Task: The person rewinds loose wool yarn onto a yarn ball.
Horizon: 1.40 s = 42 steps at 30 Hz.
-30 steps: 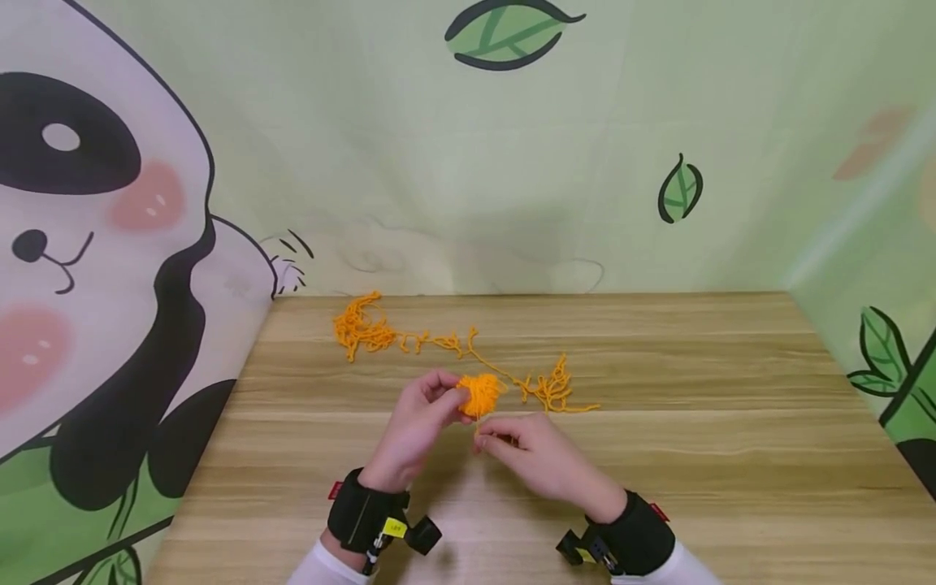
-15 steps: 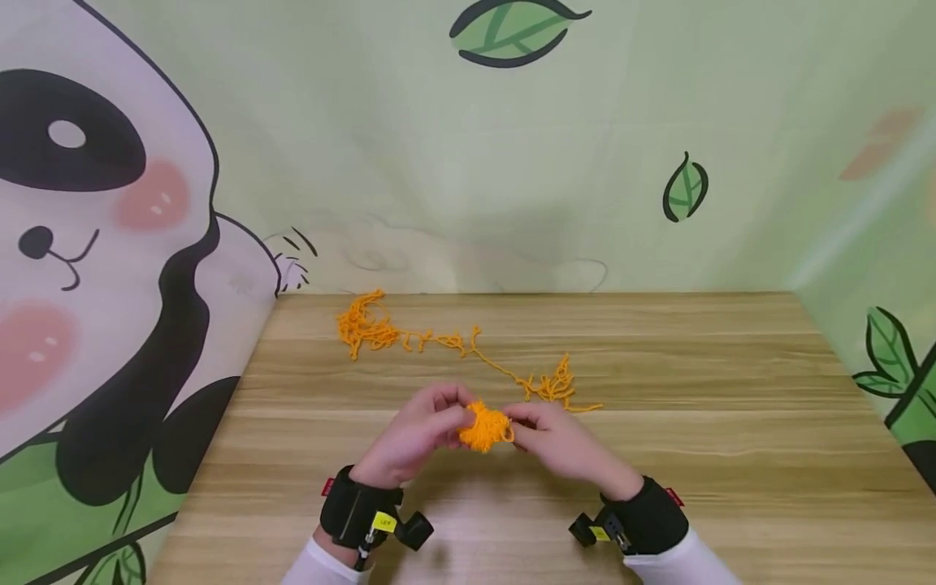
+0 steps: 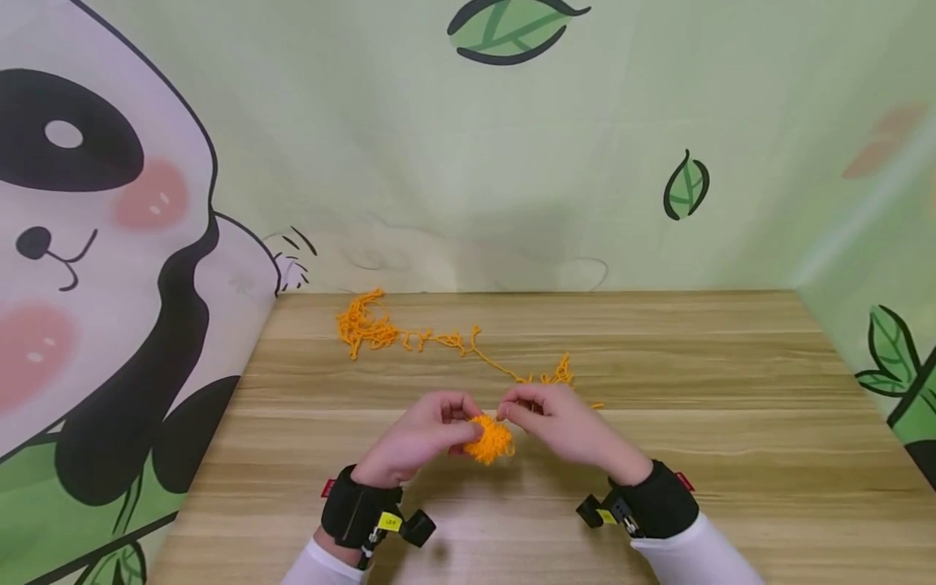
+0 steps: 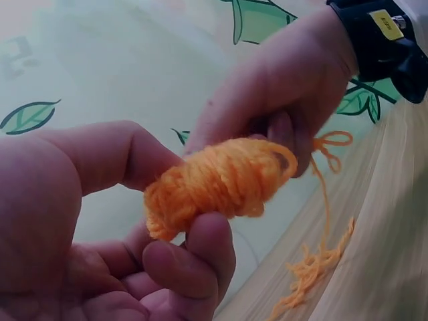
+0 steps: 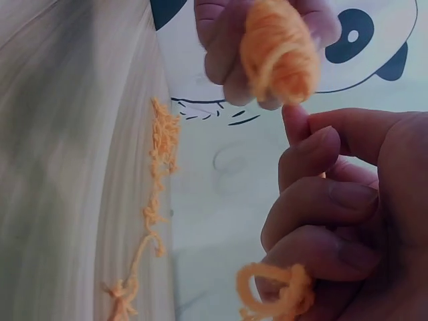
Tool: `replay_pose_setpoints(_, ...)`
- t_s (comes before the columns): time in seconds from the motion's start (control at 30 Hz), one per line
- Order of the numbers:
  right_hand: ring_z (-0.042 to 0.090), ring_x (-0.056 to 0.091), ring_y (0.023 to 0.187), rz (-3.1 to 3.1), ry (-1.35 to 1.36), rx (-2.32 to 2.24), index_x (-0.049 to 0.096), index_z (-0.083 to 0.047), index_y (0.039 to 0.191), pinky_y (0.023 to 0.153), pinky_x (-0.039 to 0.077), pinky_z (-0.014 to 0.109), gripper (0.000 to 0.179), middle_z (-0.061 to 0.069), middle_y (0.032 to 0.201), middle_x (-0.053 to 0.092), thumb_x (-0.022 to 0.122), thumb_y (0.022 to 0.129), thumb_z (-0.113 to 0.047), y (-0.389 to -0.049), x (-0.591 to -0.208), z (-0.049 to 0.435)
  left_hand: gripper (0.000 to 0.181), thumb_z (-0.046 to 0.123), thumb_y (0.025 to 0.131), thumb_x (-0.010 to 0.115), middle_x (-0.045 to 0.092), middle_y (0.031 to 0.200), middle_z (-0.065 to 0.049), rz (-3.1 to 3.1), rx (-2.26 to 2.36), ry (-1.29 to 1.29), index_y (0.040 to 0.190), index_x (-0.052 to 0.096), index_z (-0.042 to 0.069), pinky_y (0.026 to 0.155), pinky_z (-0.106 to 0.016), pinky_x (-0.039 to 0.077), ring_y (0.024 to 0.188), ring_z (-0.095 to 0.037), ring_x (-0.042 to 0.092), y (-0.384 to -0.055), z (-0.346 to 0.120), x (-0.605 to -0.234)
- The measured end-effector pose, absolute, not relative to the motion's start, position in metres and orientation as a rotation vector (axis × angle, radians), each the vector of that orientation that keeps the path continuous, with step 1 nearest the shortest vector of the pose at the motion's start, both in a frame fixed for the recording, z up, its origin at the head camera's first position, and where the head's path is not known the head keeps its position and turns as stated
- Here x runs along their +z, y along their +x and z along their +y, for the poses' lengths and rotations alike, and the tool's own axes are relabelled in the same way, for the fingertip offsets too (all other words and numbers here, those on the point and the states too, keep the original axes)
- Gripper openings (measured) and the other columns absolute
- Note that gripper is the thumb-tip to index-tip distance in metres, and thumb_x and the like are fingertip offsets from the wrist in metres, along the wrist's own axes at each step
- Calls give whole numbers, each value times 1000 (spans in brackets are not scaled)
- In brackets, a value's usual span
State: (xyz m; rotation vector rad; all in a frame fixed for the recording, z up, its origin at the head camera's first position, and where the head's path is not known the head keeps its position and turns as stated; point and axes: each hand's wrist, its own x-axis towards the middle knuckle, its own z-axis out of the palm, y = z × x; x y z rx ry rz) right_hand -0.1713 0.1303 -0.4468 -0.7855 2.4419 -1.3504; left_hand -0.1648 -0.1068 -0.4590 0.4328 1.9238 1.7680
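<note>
My left hand [image 3: 427, 429] grips a small wound ball of orange yarn [image 3: 490, 439] between thumb and fingers. In the left wrist view the ball [image 4: 221, 184] shows layered wraps, with a loose loop at its far end. Close beside it, my right hand [image 3: 559, 426] has curled fingers, thumb and index fingertip together, pinching the yarn strand; a bit of orange shows between the fingers in the right wrist view. A looped length of yarn [image 5: 277, 287] hangs by the lower fingers there. The strand itself is mostly hidden by the right hand.
Loose yarn lies across the wooden table [image 3: 731, 422]: a tangled heap [image 3: 366, 323] at the back left, a thin knotted line running right, and a smaller cluster [image 3: 561, 372] partly behind my right hand. A printed cloth wall [image 3: 468, 162] stands behind the table.
The ball has come nearer me and turned in my left hand. My right hand has gone from below the ball, round its right side, to its upper right.
</note>
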Motion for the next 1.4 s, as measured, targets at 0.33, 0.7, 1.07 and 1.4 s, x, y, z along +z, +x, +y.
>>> replay_pose_setpoints(0.33, 9, 45, 59, 2561, -825, -1317, 71, -24, 103, 53, 36, 23, 12, -10, 85, 67, 59, 101, -23, -167, -436, 125, 13, 9, 88, 67, 67, 84, -8, 2022, 1765, 356, 98, 65, 1, 59, -28, 47, 65, -19, 53, -165, -106, -463)
replay_pose_setpoints(0.7, 5, 39, 51, 2662, -928, -1243, 71, -22, 104, 48, 33, 21, 11, -12, 69, 56, 61, 100, -24, -153, -433, 116, 11, 10, 90, 65, 68, 89, -12, 2129, 1862, 262, 98, 66, 3, 71, -46, 55, 75, -29, 61, -166, -103, -463)
replay_pose_setpoints(1.07, 3, 40, 52, 2669, -933, -1271, 69, -28, 96, 49, 33, 20, 8, -14, 64, 49, 62, 99, -25, -141, -443, 106, 14, 8, 91, 65, 68, 92, -13, 2090, 2075, 138, 103, 64, 0, 76, -46, 56, 75, -24, 62, -166, -100, -463)
replay_pose_setpoints(1.4, 7, 47, 63, 2476, -756, -1502, 74, -19, 97, 57, 39, 22, 12, -10, 80, 66, 62, 99, -19, -141, -459, 100, 23, 6, 95, 57, 66, 102, -15, 1882, 2153, 225, 117, 59, 1, 72, -30, 54, 80, -24, 60, -163, -102, -458)
